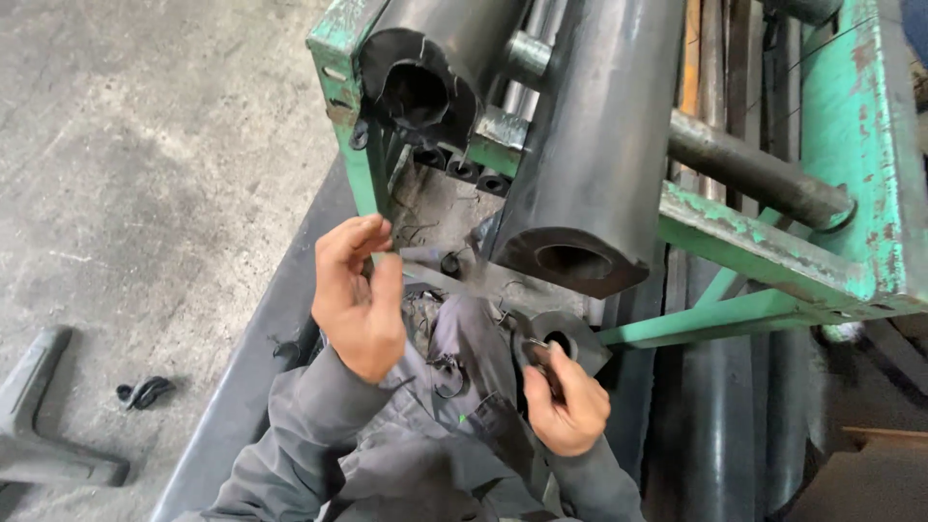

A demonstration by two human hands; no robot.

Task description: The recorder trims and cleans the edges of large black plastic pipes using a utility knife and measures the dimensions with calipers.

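Observation:
My left hand [356,295] is raised in front of the green metal rack's corner post [360,164], fingers curled and pinched together; whether a thin strip sits between them I cannot tell. My right hand [565,398] is lower right, closed on a small tool whose metal tip shows at the thumb, pressed against a cut slice of black rubber profile [570,338] with a round hole. Above it, a long black rubber profile [599,155] with a hollow core lies on the rack, its cut end facing me. A second hollow rubber profile [425,68] rests at the rack's top left.
The green rack [773,251] has a round steel crossbar [754,169] and chipped paint. A black rubber scrap [145,391] and a dark angled piece [39,425] lie on the concrete floor at left. Rubber shavings cling to my grey sleeves.

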